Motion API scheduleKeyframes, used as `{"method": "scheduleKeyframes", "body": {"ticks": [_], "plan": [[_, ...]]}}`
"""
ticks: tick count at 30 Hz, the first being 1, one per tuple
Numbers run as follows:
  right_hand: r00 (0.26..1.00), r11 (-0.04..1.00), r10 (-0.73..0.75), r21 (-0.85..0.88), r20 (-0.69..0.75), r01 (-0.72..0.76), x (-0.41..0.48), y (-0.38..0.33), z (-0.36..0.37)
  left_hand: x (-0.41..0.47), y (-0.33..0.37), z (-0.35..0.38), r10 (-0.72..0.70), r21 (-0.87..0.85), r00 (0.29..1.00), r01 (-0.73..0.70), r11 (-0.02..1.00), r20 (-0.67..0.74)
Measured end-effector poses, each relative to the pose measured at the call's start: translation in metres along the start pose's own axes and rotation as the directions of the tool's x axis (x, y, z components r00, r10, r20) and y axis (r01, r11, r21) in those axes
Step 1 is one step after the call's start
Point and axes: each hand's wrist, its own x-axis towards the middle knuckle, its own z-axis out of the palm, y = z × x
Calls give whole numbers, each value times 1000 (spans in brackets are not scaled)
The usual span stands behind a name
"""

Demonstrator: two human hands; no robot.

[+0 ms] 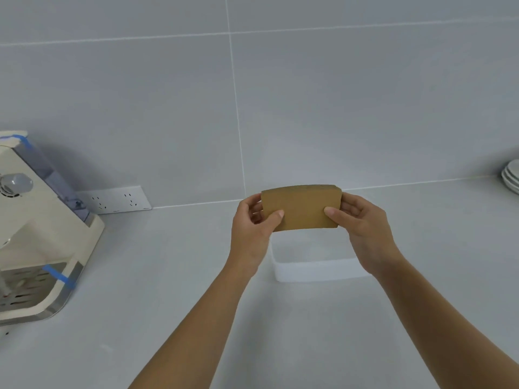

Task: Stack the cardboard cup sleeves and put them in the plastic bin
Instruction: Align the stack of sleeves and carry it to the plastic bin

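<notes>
A flat stack of brown cardboard cup sleeves (302,207) is held upright in the air between both hands. My left hand (252,228) grips its left edge, thumb on the front face. My right hand (362,228) grips its right edge the same way. Directly below the stack, a clear plastic bin (314,269) sits on the grey counter, partly hidden behind the hands; its inside looks bare where it shows.
A cream coffee machine (36,240) with blue tape strips stands at the left edge. A white wall socket strip (118,199) sits behind it. Stacked white plates (512,178) rest at the far right. A tiled wall rises behind the counter.
</notes>
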Motion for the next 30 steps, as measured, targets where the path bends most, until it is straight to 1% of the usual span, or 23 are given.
{"method": "scheduleKeyframes", "body": {"ticks": [4,8,10,12,15,19,23,26,30], "plan": [[990,992,126,-21,-68,-128,19,8,-20,20,-8,27,-183,51,983,185,981,-29],[954,956,290,-30,-76,-293,36,23,-38,35,-23,47,-341,117,940,339,934,-5],[926,927,365,-53,-93,-371,44,31,-44,41,-32,54,-418,149,908,416,897,-15],[896,895,428,-82,-119,-439,54,38,-51,48,-41,61,-492,149,869,493,857,-42],[852,841,509,-142,-121,-523,67,46,-59,58,-53,70,-580,141,811,584,799,-71],[806,783,578,-191,-128,-592,81,56,-62,69,-66,80,-617,173,780,626,761,-108],[782,754,609,-209,-136,-623,94,63,-59,78,-72,88,-595,239,785,619,748,-172],[777,744,613,-227,-144,-629,100,67,-57,83,-77,90,-586,254,789,615,747,-186],[766,724,623,-254,-161,-642,104,73,-58,88,-87,91,-554,315,809,587,746,-197]]}}
